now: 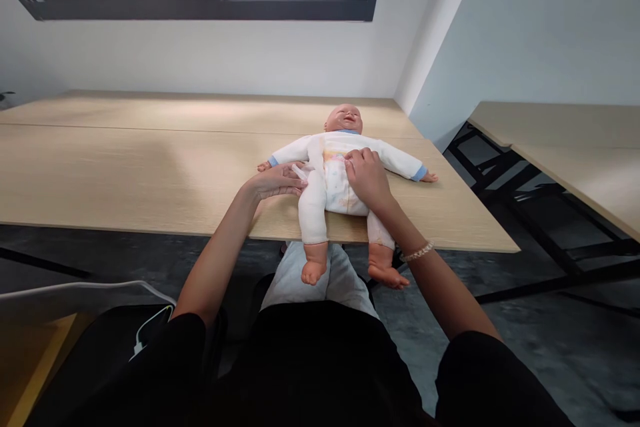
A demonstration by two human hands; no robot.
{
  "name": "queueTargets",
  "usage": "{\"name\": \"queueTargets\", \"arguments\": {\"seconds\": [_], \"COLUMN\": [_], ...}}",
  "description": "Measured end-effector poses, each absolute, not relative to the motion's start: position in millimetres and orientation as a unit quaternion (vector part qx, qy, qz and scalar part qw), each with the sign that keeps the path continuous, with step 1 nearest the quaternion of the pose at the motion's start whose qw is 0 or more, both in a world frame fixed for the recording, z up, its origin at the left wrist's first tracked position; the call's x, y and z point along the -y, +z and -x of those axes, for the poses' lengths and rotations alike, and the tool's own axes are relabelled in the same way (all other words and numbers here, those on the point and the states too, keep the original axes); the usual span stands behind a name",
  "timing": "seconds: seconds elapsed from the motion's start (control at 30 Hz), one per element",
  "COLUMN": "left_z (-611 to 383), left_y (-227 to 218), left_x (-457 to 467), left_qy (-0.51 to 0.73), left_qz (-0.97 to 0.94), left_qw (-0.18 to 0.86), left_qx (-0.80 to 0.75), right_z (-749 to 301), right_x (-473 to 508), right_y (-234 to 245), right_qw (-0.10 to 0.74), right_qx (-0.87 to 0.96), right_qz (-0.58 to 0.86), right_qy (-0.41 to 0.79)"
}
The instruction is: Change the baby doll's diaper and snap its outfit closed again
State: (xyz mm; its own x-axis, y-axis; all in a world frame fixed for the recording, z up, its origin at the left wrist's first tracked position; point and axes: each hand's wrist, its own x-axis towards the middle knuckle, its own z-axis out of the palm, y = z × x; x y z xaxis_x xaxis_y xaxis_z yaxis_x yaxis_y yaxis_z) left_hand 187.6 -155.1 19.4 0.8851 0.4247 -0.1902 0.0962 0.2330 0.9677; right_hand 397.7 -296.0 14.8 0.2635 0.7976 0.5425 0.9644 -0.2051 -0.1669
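Black cloth shirt (320,367) nearest; twelve o'clock, white-clothed plastic baby doll (363,141) on pale wooden table (150,167); left hand's (277,180) fingers pinch translucent strip (300,172); right hand's (369,179) bend over printed white diaper (345,197), grip hidden: best kept flat

Both forearms (227,250) reach forward, left fingers (291,183) stretched inward, right fingers (368,156) bent, knuckles up.

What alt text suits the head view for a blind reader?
A person's right hand touches the diaper on a baby doll, the left hand a pale strip beside its hip. The doll lies face up on a wood-toned table, feet past the near edge.
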Motion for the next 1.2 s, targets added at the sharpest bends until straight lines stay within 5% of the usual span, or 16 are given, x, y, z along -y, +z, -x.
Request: {"name": "queueTargets", "arguments": {"seconds": [0.43,0.87,1.2], "left_z": [-183,-193,-222], "left_y": [16,19,-8], "left_x": [147,157,164], "left_qy": [0.324,0.25,0.34], "left_qz": [-0.587,-0.59,-0.71], "left_qw": [0.682,0.744,0.584], "left_qx": [-0.29,-0.188,-0.197], "right_z": [-396,-394,-397], "right_x": [297,298,296], "right_y": [17,20,14], "right_qw": [0.225,0.215,0.212], "right_qx": [0.58,0.585,0.584], "right_qz": [0.766,0.766,0.762], "right_qy": [-0.16,-0.159,-0.18]}}
